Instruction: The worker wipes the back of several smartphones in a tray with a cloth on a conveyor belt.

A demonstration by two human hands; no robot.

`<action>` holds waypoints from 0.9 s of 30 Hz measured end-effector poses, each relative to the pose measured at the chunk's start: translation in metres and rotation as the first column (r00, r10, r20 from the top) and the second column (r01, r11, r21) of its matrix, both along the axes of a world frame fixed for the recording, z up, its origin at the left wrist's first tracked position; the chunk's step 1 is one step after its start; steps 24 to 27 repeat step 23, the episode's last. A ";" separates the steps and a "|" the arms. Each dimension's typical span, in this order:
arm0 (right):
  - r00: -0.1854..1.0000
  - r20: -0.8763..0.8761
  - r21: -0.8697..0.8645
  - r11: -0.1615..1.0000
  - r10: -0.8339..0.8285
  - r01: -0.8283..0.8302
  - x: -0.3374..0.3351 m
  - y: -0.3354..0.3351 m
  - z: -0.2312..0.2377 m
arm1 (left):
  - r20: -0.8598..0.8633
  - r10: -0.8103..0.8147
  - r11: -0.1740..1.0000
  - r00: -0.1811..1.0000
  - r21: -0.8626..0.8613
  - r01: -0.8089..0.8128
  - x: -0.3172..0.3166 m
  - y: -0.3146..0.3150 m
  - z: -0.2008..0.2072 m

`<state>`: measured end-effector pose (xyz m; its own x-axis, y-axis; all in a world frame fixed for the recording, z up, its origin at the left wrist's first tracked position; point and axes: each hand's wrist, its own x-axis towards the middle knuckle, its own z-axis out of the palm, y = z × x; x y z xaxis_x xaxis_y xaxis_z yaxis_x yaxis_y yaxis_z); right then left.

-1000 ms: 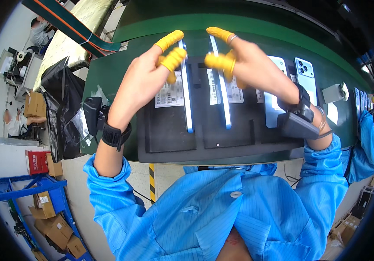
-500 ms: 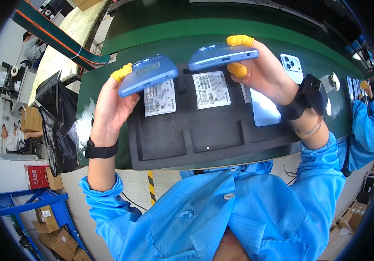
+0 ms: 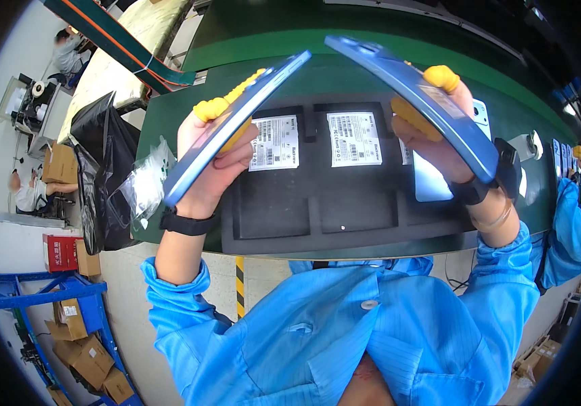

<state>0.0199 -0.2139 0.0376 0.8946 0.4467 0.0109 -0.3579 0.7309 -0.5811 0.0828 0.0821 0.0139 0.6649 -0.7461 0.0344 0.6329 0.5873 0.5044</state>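
Observation:
My left hand [image 3: 209, 179], with yellow finger cots, is closed on a blue smartphone [image 3: 238, 126] tilted steeply, its top end up and to the right. My right hand [image 3: 432, 150], also in yellow finger cots, grips a second blue smartphone [image 3: 415, 86] slanting down to the right. Both phones show mainly a long edge and are held above a black foam tray [image 3: 358, 240]. White printed labels [image 3: 355, 139] lie in the tray's far part. Beside my right wrist a light blue phone [image 3: 432, 177] lies at the tray's right, partly hidden by my hand.
Past my right hand lies a pale phone with several camera lenses [image 3: 482, 118]. Clear plastic bags [image 3: 147, 186] and a black bag [image 3: 104, 176] are at the table's left. A co-worker's blue sleeve [image 3: 568, 230] shows at far right, near more phones. Cardboard boxes [image 3: 91, 358] fill a blue rack.
Both phones have turned from nearly level, with their end edges toward me, to steep opposite slants. My hands have rotated with them, and the whole view has shifted slightly.

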 end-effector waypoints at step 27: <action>0.569 0.781 -0.449 -0.402 0.256 0.798 0.001 -0.063 0.011 | 0.713 -0.696 0.209 -0.081 0.093 -0.974 0.005 -0.043 0.043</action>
